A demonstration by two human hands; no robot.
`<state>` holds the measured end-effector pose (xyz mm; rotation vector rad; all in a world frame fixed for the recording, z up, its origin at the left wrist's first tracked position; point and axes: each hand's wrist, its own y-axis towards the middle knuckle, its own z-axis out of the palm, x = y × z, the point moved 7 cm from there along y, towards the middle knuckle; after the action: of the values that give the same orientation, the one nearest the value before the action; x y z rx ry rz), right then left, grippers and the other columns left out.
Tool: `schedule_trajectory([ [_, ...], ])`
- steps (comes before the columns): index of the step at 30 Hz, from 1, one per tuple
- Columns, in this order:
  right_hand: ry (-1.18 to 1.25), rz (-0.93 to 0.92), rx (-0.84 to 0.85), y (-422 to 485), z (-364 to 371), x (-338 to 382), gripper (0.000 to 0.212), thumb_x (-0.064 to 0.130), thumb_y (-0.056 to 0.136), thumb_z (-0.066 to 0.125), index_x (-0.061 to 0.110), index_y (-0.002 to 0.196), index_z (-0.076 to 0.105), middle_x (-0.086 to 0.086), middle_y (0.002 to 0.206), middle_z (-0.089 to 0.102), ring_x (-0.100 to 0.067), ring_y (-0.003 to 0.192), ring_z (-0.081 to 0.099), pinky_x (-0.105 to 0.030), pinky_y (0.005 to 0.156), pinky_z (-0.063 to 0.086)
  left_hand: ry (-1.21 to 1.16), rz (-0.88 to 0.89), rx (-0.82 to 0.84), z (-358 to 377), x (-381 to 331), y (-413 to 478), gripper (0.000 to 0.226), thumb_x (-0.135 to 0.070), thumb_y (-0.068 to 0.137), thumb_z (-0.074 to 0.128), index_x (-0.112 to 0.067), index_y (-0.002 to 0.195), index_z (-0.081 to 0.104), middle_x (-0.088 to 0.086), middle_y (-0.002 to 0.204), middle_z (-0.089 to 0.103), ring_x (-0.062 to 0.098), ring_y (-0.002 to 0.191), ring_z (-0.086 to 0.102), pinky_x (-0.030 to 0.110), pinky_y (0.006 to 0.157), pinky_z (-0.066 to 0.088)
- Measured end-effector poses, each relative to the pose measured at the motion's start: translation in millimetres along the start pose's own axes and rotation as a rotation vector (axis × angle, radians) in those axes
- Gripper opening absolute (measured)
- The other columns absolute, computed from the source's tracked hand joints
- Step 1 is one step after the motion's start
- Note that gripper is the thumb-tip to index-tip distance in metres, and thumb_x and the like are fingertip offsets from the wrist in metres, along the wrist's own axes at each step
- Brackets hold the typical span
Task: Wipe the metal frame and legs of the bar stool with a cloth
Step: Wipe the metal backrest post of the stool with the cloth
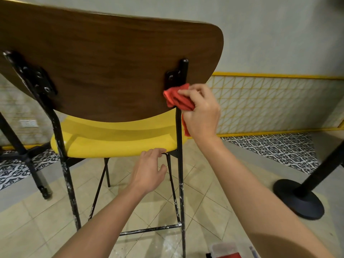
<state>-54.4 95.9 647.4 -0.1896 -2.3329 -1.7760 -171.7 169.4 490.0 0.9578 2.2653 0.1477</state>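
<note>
The right hand (202, 110) is gripping a bunched red cloth (176, 99), its fingers closed on it, pressing it against the stool's (115, 135) black right post (179, 127) just under the bracket (172, 78) — at the wooden backrest's (104, 67) lower right edge. The left hand (149, 171) is resting half-open and empty at the yellow seat's (115, 138) rear edge. Bare floor (214, 192) is lying open to the right of the post — up to a black round base (299, 199).

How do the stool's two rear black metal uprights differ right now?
The right rear black metal upright has a red cloth pressed on it by the right hand; the left rear black metal upright is untouched. The left one shows white speckling along most of its length; the right one mainly low down. Both bolt to the wooden backrest.
</note>
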Motion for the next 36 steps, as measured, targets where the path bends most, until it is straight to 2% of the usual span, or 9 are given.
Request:
schedule_trajectory([
  [3, -0.145, -0.039, 0.215, -47, 25, -15, 0.025, 0.016, 0.071, 0.079, 0.017, 0.095, 0.074, -0.005, 0.094, 0.063, -0.023, 0.076, 0.061, -0.033, 0.048, 0.051, -0.021, 0.000, 0.010, 7, 3, -2, 0.044, -0.021, 0.089, 0.056, -0.024, 0.132, 0.046, -0.006, 0.122, 0.056, 0.013, 0.115, 0.043, 0.032, 0.094, 0.041],
  [7, -0.215, -0.068, 0.326, -87, 33, -24, 0.037, 0.015, 0.065, 0.083, 0.018, 0.100, 0.073, -0.005, 0.096, 0.064, -0.023, 0.078, 0.063, -0.027, 0.043, 0.049, -0.007, 0.014, 0.020, 11, 5, -1, 0.043, -0.022, 0.087, 0.057, -0.024, 0.130, 0.047, -0.007, 0.120, 0.056, 0.012, 0.114, 0.044, 0.037, 0.093, 0.044],
  [15, -0.230, -0.094, 0.209, -40, 24, -8, 0.030, 0.010, 0.070, 0.078, 0.016, 0.099, 0.073, -0.005, 0.091, 0.062, -0.024, 0.078, 0.061, -0.031, 0.039, 0.047, -0.017, 0.015, 0.011, 12, 4, 1, 0.044, -0.022, 0.088, 0.057, -0.024, 0.130, 0.047, -0.006, 0.120, 0.056, 0.014, 0.114, 0.043, 0.036, 0.092, 0.044],
  [19, -0.183, -0.131, 0.072, -17, 8, 5, 0.026, 0.016, 0.077, 0.062, 0.013, 0.100, 0.072, -0.007, 0.094, 0.063, -0.024, 0.082, 0.061, -0.025, 0.048, 0.045, -0.019, 0.013, 0.006, 13, 7, 2, 0.044, -0.021, 0.089, 0.057, -0.023, 0.132, 0.046, -0.005, 0.121, 0.056, 0.014, 0.114, 0.043, 0.031, 0.092, 0.041],
  [21, -0.132, -0.081, 0.049, -18, 7, 0, 0.028, 0.008, 0.072, 0.068, 0.012, 0.100, 0.072, -0.007, 0.097, 0.064, -0.025, 0.085, 0.061, -0.026, 0.054, 0.045, -0.022, 0.014, -0.003, 13, 8, 2, 0.044, -0.021, 0.089, 0.057, -0.023, 0.132, 0.047, -0.005, 0.121, 0.056, 0.014, 0.113, 0.044, 0.029, 0.092, 0.041],
  [26, -0.084, -0.022, 0.203, -72, 28, -27, 0.028, 0.009, 0.071, 0.075, 0.017, 0.099, 0.073, -0.003, 0.099, 0.066, -0.022, 0.087, 0.064, -0.027, 0.057, 0.051, -0.051, 0.000, 0.010, 20, 12, -2, 0.043, -0.019, 0.085, 0.058, -0.021, 0.128, 0.049, -0.003, 0.120, 0.056, 0.014, 0.116, 0.048, 0.039, 0.093, 0.045],
  [29, -0.038, 0.013, 0.270, -106, 34, -39, 0.025, 0.016, 0.074, 0.067, 0.016, 0.098, 0.073, -0.004, 0.100, 0.065, -0.022, 0.081, 0.065, -0.028, 0.057, 0.051, -0.039, -0.016, 0.025, 28, 16, -5, 0.045, -0.018, 0.085, 0.057, -0.020, 0.129, 0.049, -0.003, 0.120, 0.057, 0.016, 0.117, 0.047, 0.037, 0.095, 0.042],
  [33, -0.061, 0.010, 0.422, -143, 42, -50, 0.033, 0.006, 0.065, 0.081, 0.014, 0.095, 0.074, -0.006, 0.098, 0.063, -0.023, 0.071, 0.064, -0.033, 0.049, 0.053, -0.019, -0.025, 0.056, 37, 17, -7, 0.047, -0.018, 0.087, 0.056, -0.021, 0.133, 0.046, -0.002, 0.124, 0.056, 0.016, 0.120, 0.043, 0.033, 0.099, 0.037],
  [36, -0.080, -0.034, 0.446, -139, 40, -48, 0.029, 0.009, 0.069, 0.077, 0.014, 0.097, 0.072, -0.006, 0.097, 0.064, -0.024, 0.071, 0.065, -0.030, 0.047, 0.051, -0.011, -0.026, 0.064, 40, 18, -7, 0.047, -0.019, 0.087, 0.056, -0.021, 0.133, 0.046, -0.002, 0.124, 0.056, 0.016, 0.120, 0.043, 0.034, 0.100, 0.037],
])
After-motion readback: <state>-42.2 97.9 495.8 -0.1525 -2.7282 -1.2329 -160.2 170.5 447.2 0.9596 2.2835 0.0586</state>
